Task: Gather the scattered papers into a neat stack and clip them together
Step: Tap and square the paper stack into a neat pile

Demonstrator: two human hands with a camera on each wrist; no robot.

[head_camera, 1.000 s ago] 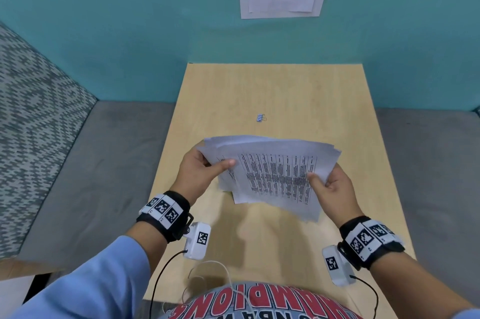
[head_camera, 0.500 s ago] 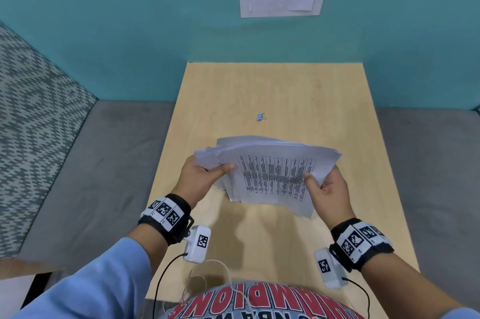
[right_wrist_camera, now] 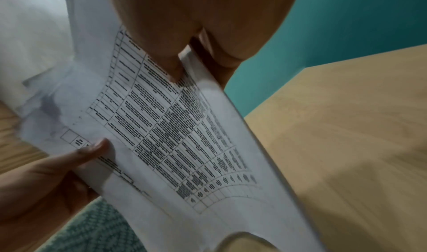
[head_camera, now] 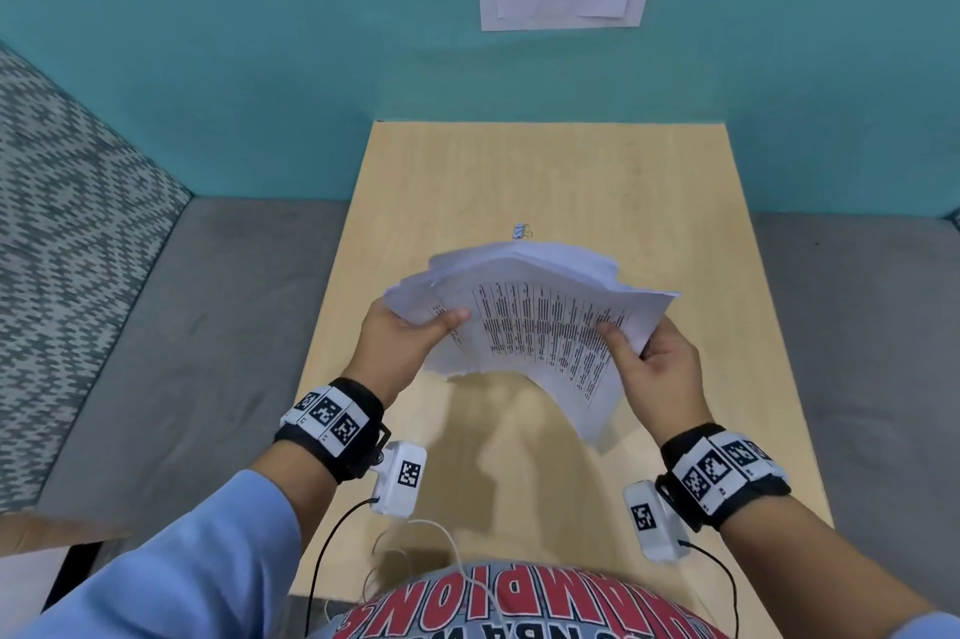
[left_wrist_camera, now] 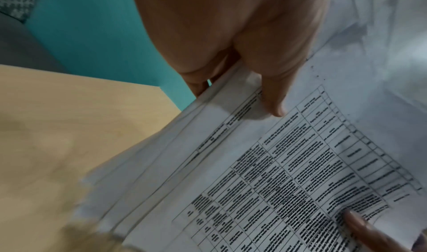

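The papers (head_camera: 540,326) hang above the middle of the tabletop (head_camera: 597,181), with bare wood open toward the far edge, where a small binder clip (head_camera: 521,232) lies just beyond them. The left hand (head_camera: 400,342) and right hand (head_camera: 657,368) each pinch a side, thumbs on top; the other fingers are hidden underneath. The sheets are uneven and fanned, the top one a printed table, too blurred to read.
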